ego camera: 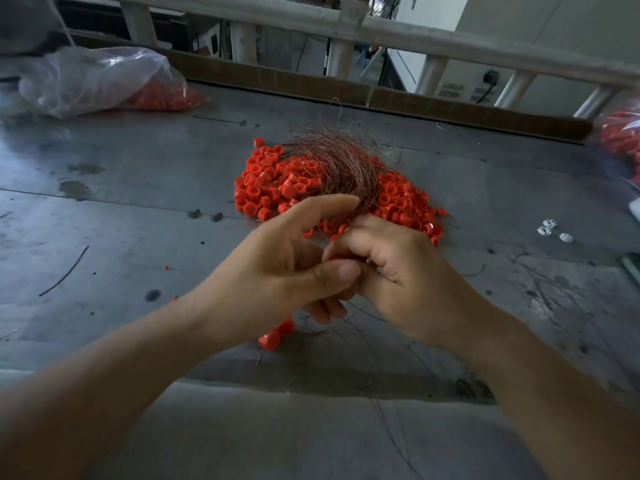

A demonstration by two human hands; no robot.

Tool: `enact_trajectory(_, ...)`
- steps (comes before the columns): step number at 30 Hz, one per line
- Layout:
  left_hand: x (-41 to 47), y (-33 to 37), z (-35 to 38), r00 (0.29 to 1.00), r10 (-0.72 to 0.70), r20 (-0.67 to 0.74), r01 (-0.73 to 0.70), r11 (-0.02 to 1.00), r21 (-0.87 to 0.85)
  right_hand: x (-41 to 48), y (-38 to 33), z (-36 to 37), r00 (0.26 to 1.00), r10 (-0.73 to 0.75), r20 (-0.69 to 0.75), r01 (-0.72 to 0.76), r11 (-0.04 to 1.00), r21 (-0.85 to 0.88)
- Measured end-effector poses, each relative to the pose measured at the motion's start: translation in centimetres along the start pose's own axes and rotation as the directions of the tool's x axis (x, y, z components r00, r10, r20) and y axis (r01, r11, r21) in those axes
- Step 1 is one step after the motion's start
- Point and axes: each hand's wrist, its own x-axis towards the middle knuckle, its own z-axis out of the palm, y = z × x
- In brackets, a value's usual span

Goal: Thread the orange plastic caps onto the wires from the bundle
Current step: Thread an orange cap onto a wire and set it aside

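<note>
Left grip (277, 261) clasps the wire bundle (341, 168); right grip (401, 271) curls, contents unclear. Fine strands could slip and tangle among the orange caps (273, 185).

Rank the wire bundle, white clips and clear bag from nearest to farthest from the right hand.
1. The wire bundle, just ahead of the right hand, at its fingertips.
2. The white clips, on the table to its right.
3. The clear bag, far back left.

Bundle of thin copper-coloured wires (341, 164): 1.
Heap of small round orange plastic caps (277, 183): 1; too many caps to count.
Loose orange caps (270, 339) apart from the heap: 2.
Clear plastic bags of orange caps: 2, left bag (97, 77) and right bag (620, 140) (blurred).
Small white plastic pieces (550, 230): 3.
Bare hands: 2, left hand (277, 268) and right hand (401, 271).
</note>
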Motion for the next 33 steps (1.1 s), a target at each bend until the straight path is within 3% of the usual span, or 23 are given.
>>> enact_trajectory(7, 0.4, 0.3, -0.7, 0.996, -0.019, -0.083, 0.018, 1.000, -0.015, -0.1, -0.2, -0.4, 1.000, 0.030, -0.007, -0.029, 0.993, 0.118)
enact_trajectory(10, 0.5, 0.5, -1.3, 0.990, 0.006, -0.141, -0.023, 0.992, -0.122, 0.0, -0.1, -0.9, 0.994, 0.110, -0.026, -0.106, 0.988, 0.115)
enact_trajectory(15, 0.7, 1.1, -2.7, 0.984, -0.004, -0.176, -0.033, 0.978, -0.205, 0.0, 0.6, -1.7, 0.990, 0.106, -0.092, -0.104, 0.994, 0.034)
enact_trajectory(19, 0.6, 1.3, -3.6, 0.991, -0.049, -0.123, 0.039, 0.996, -0.080, 0.0, 0.7, -1.6, 0.990, 0.120, -0.072, -0.124, 0.990, -0.061)
enact_trajectory(22, 0.5, 1.4, -4.2, 0.988, -0.115, -0.106, 0.129, 0.982, 0.141, 0.0, 0.8, -1.0, 0.990, 0.142, 0.002, -0.141, 0.986, -0.094)
enact_trajectory(26, 0.7, 0.6, -4.4, 0.980, -0.177, -0.091, 0.199, 0.835, 0.513, 0.1, 1.1, -0.2, 0.969, 0.208, 0.131, -0.190, 0.972, -0.140)
enact_trajectory(30, 0.8, -0.2, -4.2, 0.971, -0.226, -0.079, 0.225, 0.749, 0.623, 0.0, 1.5, 0.5, 0.931, 0.263, 0.252, -0.215, 0.955, -0.204)
enact_trajectory(33, 1.1, -0.6, -4.7, 0.961, -0.209, -0.179, 0.275, 0.746, 0.606, -0.1, 1.5, 0.4, 0.927, 0.263, 0.267, -0.210, 0.955, -0.211)
